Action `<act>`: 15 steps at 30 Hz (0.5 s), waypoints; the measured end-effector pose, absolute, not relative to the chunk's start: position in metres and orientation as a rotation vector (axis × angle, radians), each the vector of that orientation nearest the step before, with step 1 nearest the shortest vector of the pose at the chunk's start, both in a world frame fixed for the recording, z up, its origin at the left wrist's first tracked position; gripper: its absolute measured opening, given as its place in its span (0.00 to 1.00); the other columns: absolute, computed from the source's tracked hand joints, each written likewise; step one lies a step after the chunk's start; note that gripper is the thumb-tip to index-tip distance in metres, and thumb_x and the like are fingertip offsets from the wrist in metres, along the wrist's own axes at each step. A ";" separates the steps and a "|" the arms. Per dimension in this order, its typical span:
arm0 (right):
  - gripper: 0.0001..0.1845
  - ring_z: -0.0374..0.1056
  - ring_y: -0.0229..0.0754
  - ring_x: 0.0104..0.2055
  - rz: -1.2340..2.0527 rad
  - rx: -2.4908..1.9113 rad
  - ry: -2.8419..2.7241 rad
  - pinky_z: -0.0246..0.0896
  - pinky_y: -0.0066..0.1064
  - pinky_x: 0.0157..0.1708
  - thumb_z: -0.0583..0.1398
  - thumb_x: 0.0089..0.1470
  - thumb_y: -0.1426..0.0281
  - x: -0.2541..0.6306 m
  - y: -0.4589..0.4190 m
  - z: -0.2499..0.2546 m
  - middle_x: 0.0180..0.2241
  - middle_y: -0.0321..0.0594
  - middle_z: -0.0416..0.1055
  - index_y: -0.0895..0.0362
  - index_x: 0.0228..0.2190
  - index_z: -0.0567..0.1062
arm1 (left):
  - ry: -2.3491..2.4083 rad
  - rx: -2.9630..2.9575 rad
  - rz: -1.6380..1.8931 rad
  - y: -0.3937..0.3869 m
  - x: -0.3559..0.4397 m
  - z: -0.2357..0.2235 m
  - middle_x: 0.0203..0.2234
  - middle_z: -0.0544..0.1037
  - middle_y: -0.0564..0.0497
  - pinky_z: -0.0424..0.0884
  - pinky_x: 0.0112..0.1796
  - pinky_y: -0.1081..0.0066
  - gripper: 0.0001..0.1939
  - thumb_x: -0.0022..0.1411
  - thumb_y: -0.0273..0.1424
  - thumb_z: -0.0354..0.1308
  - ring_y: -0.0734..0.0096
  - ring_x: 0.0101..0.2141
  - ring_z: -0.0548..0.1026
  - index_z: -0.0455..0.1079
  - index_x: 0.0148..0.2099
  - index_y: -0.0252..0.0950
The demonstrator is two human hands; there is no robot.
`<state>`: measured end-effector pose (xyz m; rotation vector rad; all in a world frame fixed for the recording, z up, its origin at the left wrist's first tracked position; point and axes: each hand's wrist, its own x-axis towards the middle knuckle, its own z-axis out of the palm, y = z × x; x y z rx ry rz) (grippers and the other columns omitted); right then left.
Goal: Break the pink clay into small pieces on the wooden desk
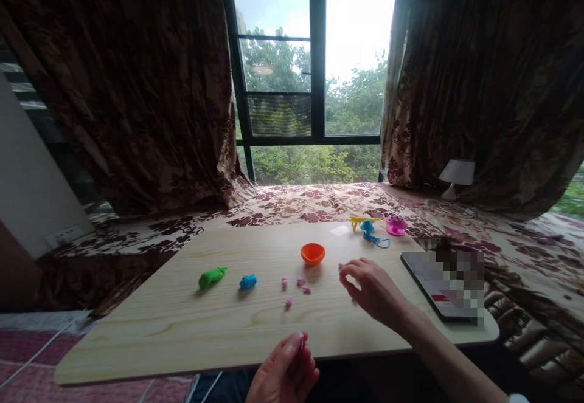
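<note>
Low in front of me, just off the near table edge, my left hand (285, 369) pinches a small pink piece between thumb and forefinger. My right hand (371, 287) reaches over the right half of the table, thumb and forefinger curled together; what is between them, if anything, is hidden. A small pink piece (340, 265) lies beside its fingertips. Several more knobbly pink pieces (306, 290) are scattered on the wood between my hands. Behind them sits an orange bowl (312, 254). To the left lie a blue lump (247, 281) and a green toy-like object (212, 277).
On the table's far right are a yellow toy (360, 222), a blue mushroom-shaped thing (367, 228) and a pink stand-like piece (396, 225). A dark flat device (433, 287), partly pixelated, lies by the right edge. Beyond are a white lamp (457, 173) and patterned curtains.
</note>
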<state>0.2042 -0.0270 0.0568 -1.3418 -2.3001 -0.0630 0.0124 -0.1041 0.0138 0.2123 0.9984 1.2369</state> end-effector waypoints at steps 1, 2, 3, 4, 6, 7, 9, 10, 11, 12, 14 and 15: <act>0.08 0.63 0.38 0.36 0.050 -1.264 -2.249 0.53 0.29 0.40 0.53 0.55 0.75 0.197 -0.039 0.061 0.33 0.38 0.69 0.55 0.33 0.72 | 1.013 0.248 1.252 -0.104 0.013 0.013 0.18 0.75 0.51 0.72 0.26 0.73 0.09 0.44 0.25 0.64 0.74 0.20 0.74 0.71 0.31 0.31; 0.08 0.63 0.36 0.35 0.201 -1.154 -2.221 0.55 0.27 0.38 0.53 0.54 0.75 0.188 -0.051 0.064 0.33 0.37 0.69 0.55 0.33 0.71 | 1.024 0.285 1.267 -0.104 0.013 0.013 0.19 0.76 0.50 0.71 0.26 0.74 0.10 0.42 0.26 0.65 0.74 0.20 0.74 0.71 0.31 0.31; 0.08 0.63 0.36 0.35 0.315 -1.062 -2.203 0.56 0.25 0.36 0.53 0.54 0.75 0.180 -0.063 0.067 0.33 0.36 0.69 0.54 0.33 0.71 | 1.029 0.322 1.281 -0.105 0.014 0.012 0.19 0.76 0.50 0.71 0.26 0.75 0.11 0.41 0.26 0.66 0.73 0.21 0.74 0.72 0.31 0.31; 0.08 0.63 0.35 0.35 0.391 -1.000 -2.200 0.56 0.25 0.36 0.53 0.54 0.76 0.172 -0.073 0.068 0.33 0.35 0.68 0.54 0.34 0.71 | 1.028 0.355 1.293 -0.105 0.014 0.012 0.20 0.76 0.49 0.71 0.26 0.75 0.13 0.39 0.27 0.67 0.73 0.22 0.74 0.72 0.31 0.31; 0.09 0.63 0.35 0.35 0.454 -0.932 -2.212 0.56 0.25 0.36 0.53 0.54 0.76 0.158 -0.088 0.069 0.33 0.35 0.68 0.53 0.34 0.71 | 1.016 0.407 1.311 -0.106 0.013 0.011 0.21 0.77 0.48 0.71 0.27 0.76 0.16 0.37 0.30 0.68 0.73 0.23 0.74 0.73 0.32 0.31; 0.09 0.62 0.36 0.35 0.455 -0.925 -2.223 0.56 0.25 0.36 0.53 0.54 0.75 0.154 -0.091 0.070 0.33 0.35 0.68 0.53 0.34 0.71 | 1.011 0.428 1.316 -0.107 0.012 0.010 0.22 0.78 0.48 0.70 0.28 0.76 0.17 0.37 0.31 0.69 0.73 0.24 0.74 0.74 0.33 0.31; 0.09 0.61 0.36 0.35 0.430 -0.936 -2.242 0.56 0.26 0.36 0.53 0.55 0.75 0.149 -0.094 0.070 0.33 0.36 0.67 0.53 0.33 0.72 | 1.005 0.462 1.310 -0.108 0.009 0.010 0.24 0.78 0.47 0.70 0.29 0.76 0.17 0.38 0.33 0.68 0.73 0.25 0.74 0.75 0.33 0.31; 0.09 0.61 0.36 0.35 0.414 -0.949 -2.247 0.56 0.26 0.36 0.52 0.55 0.75 0.149 -0.094 0.070 0.33 0.36 0.66 0.53 0.33 0.72 | 1.002 0.486 1.298 -0.108 0.008 0.010 0.25 0.78 0.47 0.70 0.29 0.76 0.17 0.39 0.34 0.67 0.73 0.25 0.74 0.75 0.33 0.31; 0.09 0.60 0.36 0.35 0.402 -0.959 -2.256 0.55 0.26 0.35 0.52 0.54 0.75 0.149 -0.094 0.070 0.33 0.36 0.66 0.54 0.31 0.71 | 0.997 0.515 1.283 -0.108 0.007 0.010 0.25 0.78 0.47 0.70 0.29 0.76 0.16 0.41 0.34 0.67 0.73 0.26 0.73 0.75 0.34 0.31; 0.09 0.60 0.36 0.35 0.396 -0.964 -2.270 0.55 0.26 0.35 0.52 0.54 0.76 0.149 -0.094 0.071 0.33 0.36 0.65 0.54 0.30 0.71 | 0.988 0.548 1.270 -0.108 0.006 0.010 0.26 0.78 0.46 0.70 0.30 0.75 0.16 0.42 0.35 0.66 0.72 0.26 0.74 0.75 0.34 0.31; 0.07 0.60 0.36 0.35 0.403 -0.965 -2.301 0.55 0.26 0.35 0.54 0.53 0.76 0.151 -0.094 0.070 0.33 0.36 0.64 0.55 0.28 0.70 | 0.967 0.601 1.263 -0.107 0.006 0.009 0.27 0.78 0.46 0.70 0.33 0.73 0.17 0.43 0.36 0.65 0.70 0.28 0.74 0.75 0.35 0.31; 0.06 0.60 0.36 0.35 0.411 -0.963 -2.314 0.55 0.25 0.35 0.54 0.52 0.75 0.151 -0.094 0.069 0.33 0.36 0.64 0.55 0.28 0.70 | 0.959 0.610 1.265 -0.107 0.006 0.008 0.27 0.78 0.46 0.70 0.34 0.72 0.17 0.44 0.36 0.65 0.69 0.29 0.74 0.75 0.36 0.31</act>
